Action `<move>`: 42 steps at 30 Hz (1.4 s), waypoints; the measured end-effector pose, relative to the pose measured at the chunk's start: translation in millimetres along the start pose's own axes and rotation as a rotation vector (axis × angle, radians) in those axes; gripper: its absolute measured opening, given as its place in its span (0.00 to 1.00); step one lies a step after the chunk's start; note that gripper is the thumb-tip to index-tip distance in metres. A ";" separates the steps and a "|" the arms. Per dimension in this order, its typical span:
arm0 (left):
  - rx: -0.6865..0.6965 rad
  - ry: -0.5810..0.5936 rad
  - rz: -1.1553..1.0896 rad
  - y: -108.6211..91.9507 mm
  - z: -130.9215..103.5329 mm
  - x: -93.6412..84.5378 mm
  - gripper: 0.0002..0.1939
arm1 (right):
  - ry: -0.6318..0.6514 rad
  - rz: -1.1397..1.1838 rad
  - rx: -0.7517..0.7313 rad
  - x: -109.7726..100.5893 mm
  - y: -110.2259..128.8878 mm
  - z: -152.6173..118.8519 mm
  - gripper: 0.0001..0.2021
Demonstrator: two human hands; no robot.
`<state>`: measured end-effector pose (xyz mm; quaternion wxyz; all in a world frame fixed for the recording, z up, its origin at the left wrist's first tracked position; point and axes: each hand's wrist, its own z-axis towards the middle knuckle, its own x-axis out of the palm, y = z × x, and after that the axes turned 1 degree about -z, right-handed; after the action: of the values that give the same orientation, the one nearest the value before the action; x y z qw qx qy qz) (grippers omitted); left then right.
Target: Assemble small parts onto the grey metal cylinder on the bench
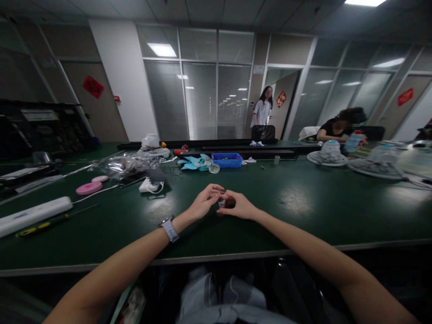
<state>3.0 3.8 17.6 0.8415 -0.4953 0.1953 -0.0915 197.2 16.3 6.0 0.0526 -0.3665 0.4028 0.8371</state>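
Observation:
Both my hands meet over the green tabletop (pixel 249 234), around one small object (pixel 222 202) with a pale or metallic part and a dark reddish part. Its kind is too small and dim to make out. My right hand (pixel 240 204) curves about it, thumb below and fingers above. From the other side my left hand (pixel 206 200) reaches in, its fingertips closed at the object's top and partly hiding it. A watch (pixel 169 228) with a light strap is on my left wrist.
Ahead lie a blue bin (pixel 227 160), light-blue gloves (pixel 195 162) and a small cylinder (pixel 276 160). To the left are a white power strip (pixel 35 216), a screwdriver (pixel 42 226), a pink disc (pixel 89 188) and a white plug (pixel 150 185). Fan-like parts (pixel 327 155) and two people are beyond.

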 end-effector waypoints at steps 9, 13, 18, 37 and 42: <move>0.007 -0.064 0.099 -2.5 -3.2 0.2 0.19 | 0.039 0.089 0.040 0.4 2.1 -0.1 0.20; 0.089 -0.152 0.275 -3.1 -2.5 1.0 0.16 | 0.033 0.097 0.048 1.2 0.4 -0.3 0.20; 0.129 -0.311 0.332 -5.6 1.9 -2.0 0.13 | 0.010 0.093 0.045 1.9 1.0 -0.1 0.21; 0.038 -0.419 0.407 4.1 -0.2 -11.7 0.11 | -0.036 0.012 0.081 0.6 -2.9 1.7 0.21; 0.056 -0.265 0.279 -8.1 -1.9 4.5 0.13 | -0.022 0.026 0.061 2.9 -2.7 0.9 0.21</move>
<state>6.6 -3.2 22.7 0.8779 -0.4473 0.1471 0.0866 195.6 18.1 2.7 0.0572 -0.3501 0.4323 0.8290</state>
